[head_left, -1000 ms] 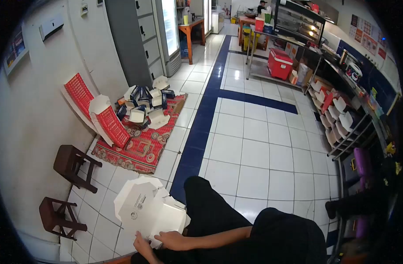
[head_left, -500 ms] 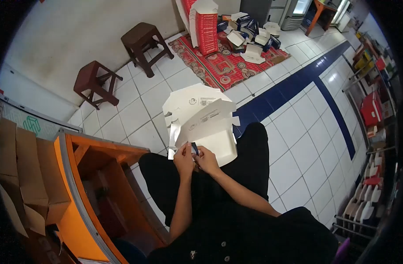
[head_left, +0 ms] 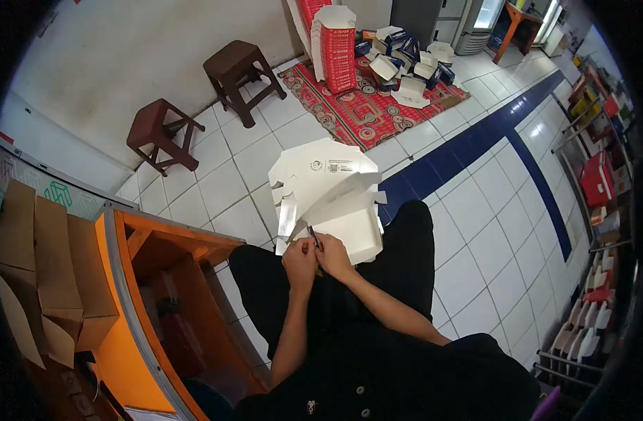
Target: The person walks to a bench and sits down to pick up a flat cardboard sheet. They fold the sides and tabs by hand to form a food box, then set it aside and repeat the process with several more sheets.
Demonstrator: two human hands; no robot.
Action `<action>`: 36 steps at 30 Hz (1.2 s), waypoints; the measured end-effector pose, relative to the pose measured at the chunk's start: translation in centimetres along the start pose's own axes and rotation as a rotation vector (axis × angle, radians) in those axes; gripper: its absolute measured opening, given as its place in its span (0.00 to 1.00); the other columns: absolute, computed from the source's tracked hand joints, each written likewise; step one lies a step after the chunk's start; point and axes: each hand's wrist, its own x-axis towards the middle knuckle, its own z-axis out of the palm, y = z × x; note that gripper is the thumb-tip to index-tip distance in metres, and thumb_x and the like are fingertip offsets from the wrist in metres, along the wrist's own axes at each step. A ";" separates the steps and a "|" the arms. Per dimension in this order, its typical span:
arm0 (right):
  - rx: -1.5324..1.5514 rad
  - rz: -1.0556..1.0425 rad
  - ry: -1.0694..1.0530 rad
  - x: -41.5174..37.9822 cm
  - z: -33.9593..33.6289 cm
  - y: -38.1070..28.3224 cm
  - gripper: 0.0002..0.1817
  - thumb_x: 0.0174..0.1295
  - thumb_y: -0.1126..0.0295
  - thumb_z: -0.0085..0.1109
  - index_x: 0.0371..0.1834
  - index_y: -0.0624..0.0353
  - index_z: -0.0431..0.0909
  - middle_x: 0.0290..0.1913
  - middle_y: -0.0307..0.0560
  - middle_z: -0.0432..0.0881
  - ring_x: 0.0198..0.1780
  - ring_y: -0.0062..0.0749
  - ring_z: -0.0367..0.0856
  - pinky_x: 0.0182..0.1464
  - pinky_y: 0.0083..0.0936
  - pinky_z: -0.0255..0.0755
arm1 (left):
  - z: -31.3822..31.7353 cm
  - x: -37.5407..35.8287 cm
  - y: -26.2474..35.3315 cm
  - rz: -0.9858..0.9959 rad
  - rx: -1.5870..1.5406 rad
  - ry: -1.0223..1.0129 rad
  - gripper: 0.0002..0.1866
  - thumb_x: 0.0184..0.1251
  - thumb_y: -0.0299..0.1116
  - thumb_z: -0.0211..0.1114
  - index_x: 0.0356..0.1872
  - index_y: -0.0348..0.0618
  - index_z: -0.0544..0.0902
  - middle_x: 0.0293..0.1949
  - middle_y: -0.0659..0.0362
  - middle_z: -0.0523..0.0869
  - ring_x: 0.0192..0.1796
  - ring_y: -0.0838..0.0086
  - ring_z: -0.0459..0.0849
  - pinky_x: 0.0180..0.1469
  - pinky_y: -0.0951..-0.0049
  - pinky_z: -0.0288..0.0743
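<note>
A white cardboard food box (head_left: 362,235), partly folded, rests on my lap with its printed inner side up. Behind it stands its open lid panel (head_left: 293,165), cut with notched edges, and a loose panel leans across the middle. At the near left corner my left hand (head_left: 299,264) is closed, fingers pinching the cardboard. My right hand (head_left: 333,256) is closed beside it, nearly touching, on a narrow dark blue flap (head_left: 312,234) of the same box. My fingers hide the corner itself.
Two brown stools (head_left: 165,137) stand by the wall. On a red patterned mat (head_left: 367,130) are a stack of red cartons (head_left: 337,59) and a heap of blue-and-white boxes (head_left: 409,63). An orange cabinet (head_left: 128,326) is close on my left; shelves line the right.
The leaning panel has tipped lower toward the right and back. My hands stay at the near corner, having shifted slightly, and the dark blue flap looks narrower. The view has turned a little.
</note>
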 end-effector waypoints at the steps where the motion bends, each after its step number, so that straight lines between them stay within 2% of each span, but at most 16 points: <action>1: -0.037 0.005 -0.053 0.2 -0.1 -0.2 0.18 0.59 0.71 0.60 0.54 0.60 0.78 0.31 0.56 0.80 0.32 0.41 0.79 0.37 0.36 0.73 | -0.1 0.2 -0.5 0.003 0.001 0.003 0.12 0.67 0.35 0.67 0.37 0.33 0.85 0.32 0.56 0.87 0.35 0.74 0.85 0.38 0.71 0.78; 3: 0.058 0.026 -0.127 0.6 -0.6 -0.7 0.23 0.58 0.69 0.62 0.58 0.62 0.75 0.32 0.58 0.80 0.35 0.47 0.80 0.40 0.37 0.74 | 0.2 1.2 -1.3 -0.256 -0.431 -0.120 0.14 0.67 0.37 0.68 0.40 0.33 0.84 0.32 0.57 0.86 0.36 0.73 0.85 0.37 0.70 0.78; 5: 0.153 0.051 -0.195 1.1 -1.4 -1.0 0.28 0.58 0.67 0.63 0.63 0.63 0.72 0.34 0.61 0.80 0.38 0.52 0.81 0.44 0.38 0.75 | 0.7 1.6 -2.2 -0.285 -0.511 -0.093 0.15 0.67 0.38 0.68 0.41 0.34 0.84 0.34 0.58 0.86 0.36 0.73 0.84 0.38 0.71 0.78; 8: 0.195 -0.122 -0.176 1.5 -4.2 -1.8 0.34 0.55 0.66 0.69 0.66 0.61 0.71 0.33 0.50 0.81 0.34 0.38 0.80 0.42 0.32 0.76 | 0.8 2.0 -2.7 -0.383 -0.568 -0.082 0.16 0.65 0.38 0.69 0.43 0.34 0.84 0.37 0.55 0.87 0.37 0.72 0.85 0.40 0.72 0.78; 9: 0.234 0.022 -0.052 1.7 -5.9 -2.7 0.29 0.57 0.68 0.67 0.63 0.60 0.74 0.33 0.49 0.81 0.33 0.36 0.79 0.39 0.29 0.75 | 0.7 2.2 -2.6 -0.450 -0.545 -0.087 0.16 0.64 0.38 0.70 0.43 0.34 0.84 0.38 0.52 0.87 0.38 0.70 0.86 0.41 0.72 0.78; 10: 0.178 0.093 0.167 1.8 -8.0 -4.2 0.19 0.59 0.71 0.65 0.55 0.58 0.79 0.33 0.47 0.81 0.33 0.27 0.79 0.36 0.24 0.75 | 0.7 2.1 -2.4 -0.342 -0.512 -0.007 0.15 0.62 0.36 0.71 0.42 0.34 0.83 0.37 0.52 0.87 0.38 0.69 0.86 0.42 0.73 0.78; 11: -0.023 0.150 0.371 2.3 -10.0 -4.6 0.15 0.60 0.71 0.64 0.50 0.61 0.79 0.32 0.47 0.79 0.31 0.28 0.77 0.34 0.24 0.74 | 0.6 2.2 -1.6 -0.339 -0.523 -0.002 0.15 0.62 0.36 0.71 0.42 0.34 0.83 0.37 0.52 0.87 0.38 0.69 0.86 0.42 0.73 0.78; 12: -0.008 0.068 0.591 2.7 -11.7 -4.4 0.13 0.62 0.71 0.61 0.48 0.62 0.79 0.33 0.50 0.78 0.33 0.38 0.78 0.35 0.34 0.71 | 0.3 2.2 -0.9 -0.305 -0.456 0.057 0.14 0.62 0.35 0.70 0.41 0.34 0.82 0.36 0.53 0.86 0.37 0.72 0.85 0.40 0.74 0.78; 14: -0.317 -0.001 0.695 4.1 -13.6 -0.3 0.14 0.63 0.66 0.59 0.48 0.62 0.79 0.36 0.53 0.80 0.37 0.43 0.80 0.40 0.36 0.73 | -0.2 2.2 0.8 -0.278 -0.336 0.106 0.11 0.60 0.28 0.69 0.40 0.33 0.80 0.37 0.52 0.85 0.37 0.73 0.83 0.41 0.73 0.78; 16: -0.482 -0.095 0.728 5.8 -13.6 4.6 0.15 0.63 0.64 0.59 0.47 0.63 0.79 0.36 0.54 0.81 0.37 0.44 0.80 0.41 0.36 0.74 | 0.2 2.2 1.4 -0.158 -0.254 0.145 0.11 0.60 0.27 0.69 0.41 0.34 0.80 0.38 0.52 0.84 0.38 0.70 0.83 0.42 0.70 0.77; 18: 0.030 0.187 0.280 6.5 -13.4 6.8 0.15 0.62 0.62 0.62 0.42 0.64 0.80 0.34 0.54 0.83 0.36 0.42 0.83 0.41 0.33 0.75 | 0.8 2.7 1.1 0.110 -0.066 0.202 0.11 0.59 0.25 0.67 0.42 0.36 0.80 0.40 0.52 0.82 0.42 0.61 0.81 0.46 0.62 0.75; 21: -0.060 0.223 0.250 6.1 -13.7 3.9 0.16 0.60 0.61 0.64 0.37 0.65 0.80 0.31 0.54 0.85 0.34 0.40 0.85 0.40 0.32 0.76 | 0.5 2.5 4.9 0.315 0.082 0.162 0.11 0.59 0.28 0.68 0.42 0.37 0.81 0.40 0.51 0.83 0.44 0.58 0.82 0.47 0.60 0.76; 25: -0.041 0.276 0.249 5.4 -12.6 3.1 0.13 0.56 0.64 0.64 0.32 0.65 0.80 0.28 0.52 0.85 0.31 0.37 0.85 0.37 0.30 0.76 | 5.3 1.3 7.1 0.029 -0.061 -0.296 0.22 0.59 0.45 0.69 0.44 0.35 0.83 0.37 0.47 0.87 0.39 0.57 0.87 0.46 0.63 0.79; 29: -0.074 0.262 0.228 4.5 -11.9 2.4 0.12 0.54 0.65 0.64 0.31 0.64 0.81 0.26 0.50 0.84 0.30 0.36 0.85 0.36 0.30 0.76 | 7.8 1.4 6.1 -0.150 -0.206 -0.297 0.17 0.59 0.42 0.68 0.35 0.35 0.87 0.29 0.47 0.88 0.33 0.58 0.88 0.40 0.63 0.80; 31: -0.004 0.292 0.258 4.0 -11.4 2.2 0.11 0.55 0.66 0.65 0.30 0.65 0.80 0.23 0.46 0.83 0.26 0.27 0.84 0.33 0.25 0.76 | 7.9 1.4 5.5 -0.177 -0.227 -0.210 0.13 0.60 0.38 0.66 0.31 0.36 0.89 0.25 0.50 0.88 0.30 0.64 0.88 0.36 0.65 0.79; 36: -0.010 0.294 0.244 3.3 -9.9 -0.6 0.10 0.54 0.68 0.65 0.29 0.65 0.80 0.22 0.49 0.83 0.25 0.30 0.84 0.32 0.28 0.76 | 7.9 2.5 4.1 -0.573 -0.624 -0.302 0.13 0.60 0.38 0.68 0.34 0.35 0.89 0.23 0.56 0.87 0.25 0.73 0.85 0.30 0.72 0.78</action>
